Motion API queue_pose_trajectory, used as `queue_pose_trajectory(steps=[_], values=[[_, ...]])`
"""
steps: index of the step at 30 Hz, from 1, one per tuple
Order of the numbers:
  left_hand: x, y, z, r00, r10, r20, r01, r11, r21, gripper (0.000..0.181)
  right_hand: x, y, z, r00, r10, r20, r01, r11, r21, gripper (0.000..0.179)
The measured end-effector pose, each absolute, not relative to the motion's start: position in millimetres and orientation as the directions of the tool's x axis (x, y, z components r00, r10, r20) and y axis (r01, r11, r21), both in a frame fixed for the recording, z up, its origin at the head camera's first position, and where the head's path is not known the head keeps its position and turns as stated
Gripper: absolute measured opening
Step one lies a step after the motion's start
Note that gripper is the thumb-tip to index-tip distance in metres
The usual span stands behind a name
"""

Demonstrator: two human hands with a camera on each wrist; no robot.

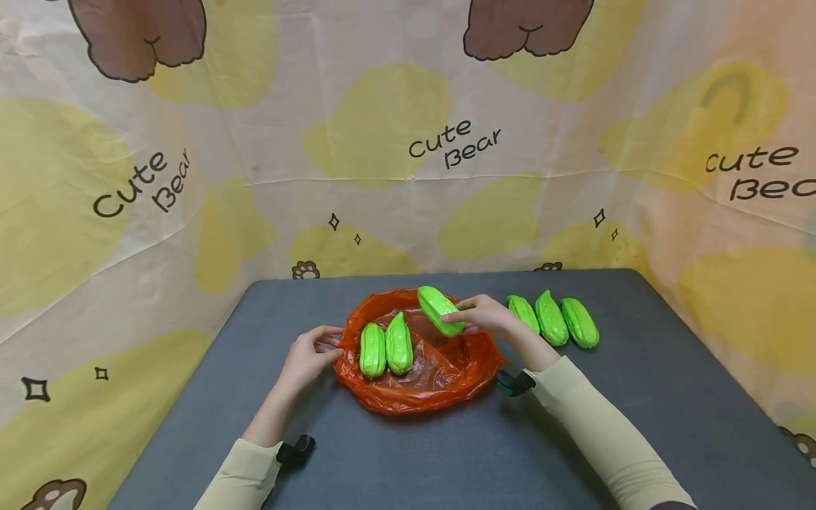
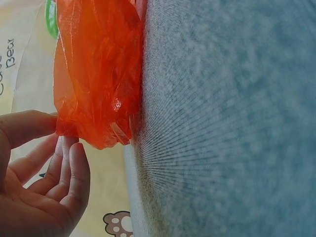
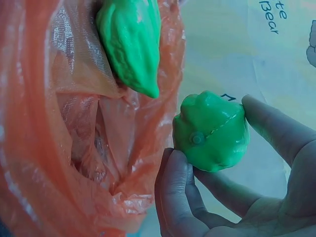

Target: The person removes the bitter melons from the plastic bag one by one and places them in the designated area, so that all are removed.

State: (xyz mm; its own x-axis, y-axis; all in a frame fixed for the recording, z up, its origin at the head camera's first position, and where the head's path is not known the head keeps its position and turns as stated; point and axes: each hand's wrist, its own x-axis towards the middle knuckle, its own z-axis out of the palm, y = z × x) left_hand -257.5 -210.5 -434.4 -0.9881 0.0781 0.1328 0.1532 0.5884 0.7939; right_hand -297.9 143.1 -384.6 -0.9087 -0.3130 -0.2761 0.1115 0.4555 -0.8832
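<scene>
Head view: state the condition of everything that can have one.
Bag: open, mouth upward
Two vegetables: side by side inside the bag
Held vegetable: aloft, tilted
Three vegetables: in a row on the table
Left grip: pinching the bag's edge
Right grip: holding one vegetable

Gray table point(image 1: 408, 460) under red bag point(image 1: 414, 406), green gourds point(image 1: 552, 320)

desk point(image 1: 408, 460): grey-blue, far corners rounded | backdrop cloth point(image 1: 357, 35): pale, creased, behind and both sides of desk | yellow blotches point(image 1: 382, 113) all over | "cute Bear" lettering point(image 1: 455, 144) x3, rightmost cut by frame | brown figures point(image 1: 143, 32) x2, cut at top edge | paw prints point(image 1: 306, 270) low down | star outlines point(image 1: 334, 222)
</scene>
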Motion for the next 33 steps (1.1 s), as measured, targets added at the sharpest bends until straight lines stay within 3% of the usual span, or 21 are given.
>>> queue_pose_trajectory(steps=[33], values=[[-256.6, -213.0, -436.3, -0.990, 0.072, 0.120, 0.140, 0.584, 0.799, 0.036, -266.6, 189.2, -384.8, -0.925, -0.305, -0.226, 0.036, 0.521, -0.853, 0.069]])
